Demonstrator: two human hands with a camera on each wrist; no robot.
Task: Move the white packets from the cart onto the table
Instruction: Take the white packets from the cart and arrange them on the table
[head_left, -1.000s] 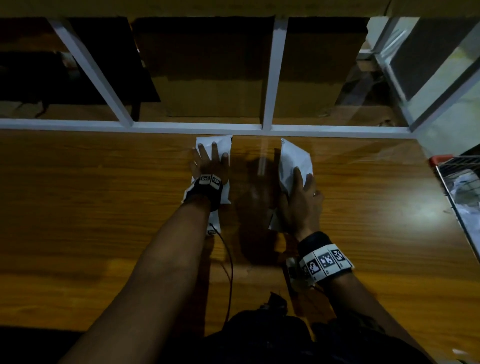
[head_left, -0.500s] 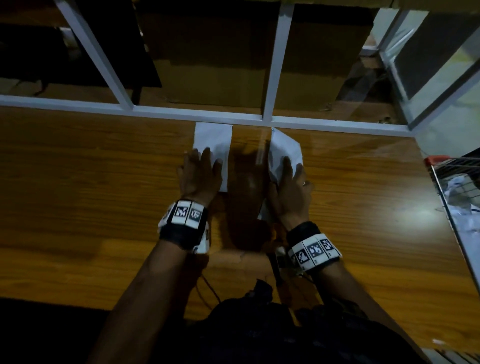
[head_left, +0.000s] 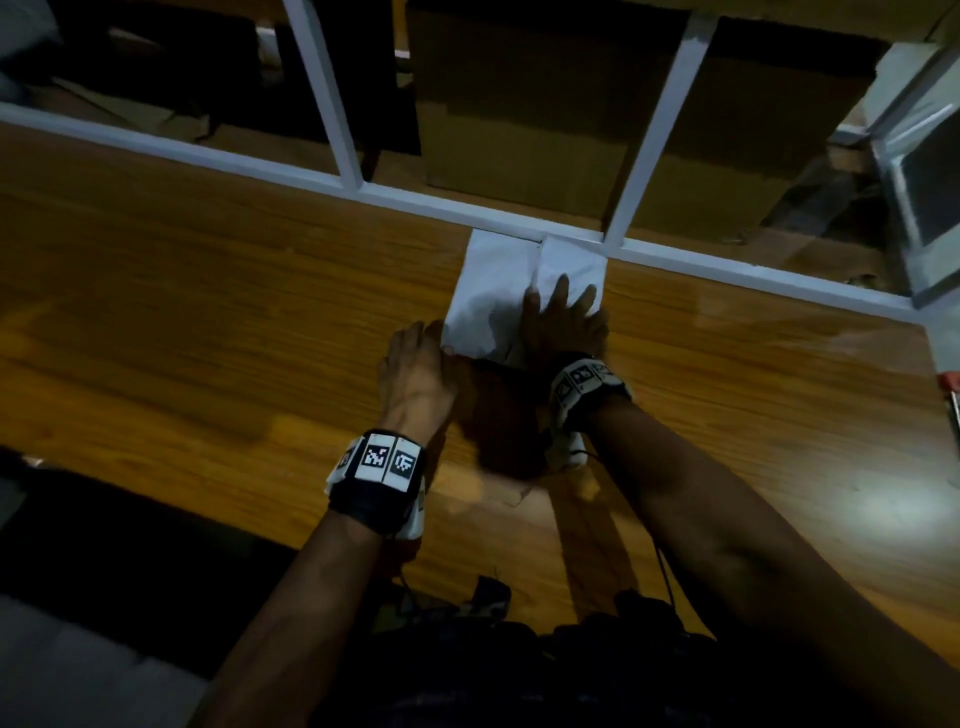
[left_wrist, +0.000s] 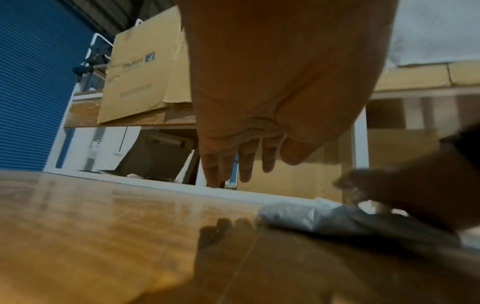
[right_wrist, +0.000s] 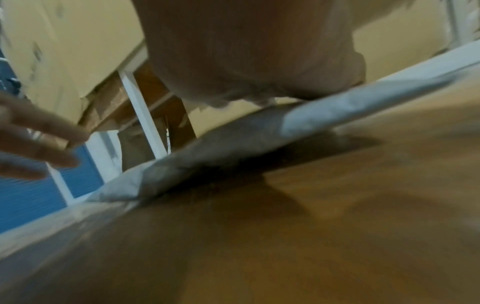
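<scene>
White packets (head_left: 493, 296) lying side by side on tabletop (head_left: 208, 312), touching white rail. Left hand (head_left: 415, 374) hovering flat-fingered, gripping nothing; right hand (head_left: 563, 325) pressing flat on right packet. Probably light, soft, crinkly, slippery; best pinching by an edge.

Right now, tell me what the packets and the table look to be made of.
White packets: probably thin plastic film, soft and filled; they crease and bulge under the right hand. Paper cannot be ruled out.
Table: wood or wood-look laminate, glossy; grain lines and light reflections show.
</scene>
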